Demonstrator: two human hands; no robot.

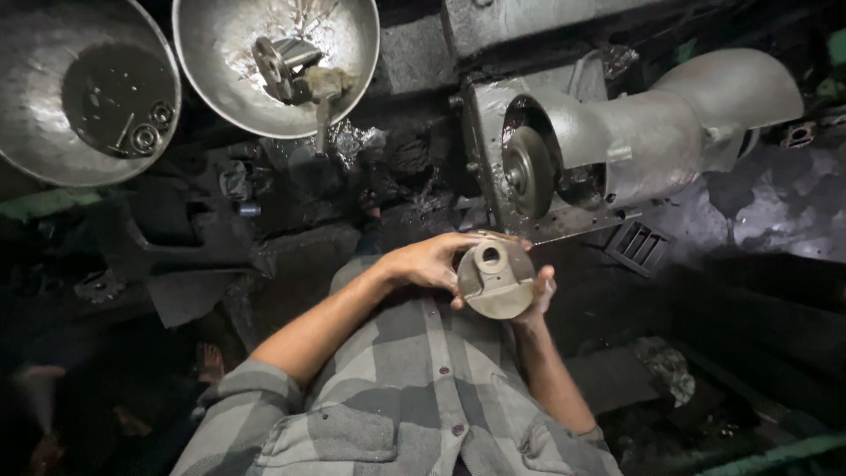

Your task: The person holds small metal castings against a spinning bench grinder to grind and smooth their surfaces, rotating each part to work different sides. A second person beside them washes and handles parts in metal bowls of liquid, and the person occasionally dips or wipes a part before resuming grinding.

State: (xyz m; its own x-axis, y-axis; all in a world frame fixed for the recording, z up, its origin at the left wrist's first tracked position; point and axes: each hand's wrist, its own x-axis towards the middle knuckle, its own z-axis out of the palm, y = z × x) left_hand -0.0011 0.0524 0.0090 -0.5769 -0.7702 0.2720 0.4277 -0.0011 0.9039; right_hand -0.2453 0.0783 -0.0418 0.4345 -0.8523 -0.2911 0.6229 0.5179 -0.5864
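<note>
head view | we clamp a round metal casting (496, 280) between left hand (429, 262) fingers on its rim and right hand (538, 295) fingers beneath | grinding wheel (526, 172) just beyond our fingertips | risk: casting slipping, fingers nearing wheel

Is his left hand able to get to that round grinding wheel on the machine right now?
Probably not at once: the left hand is wrapped around the round metal part, as is the right hand. Nothing shows between it and the grinding wheel.
</note>
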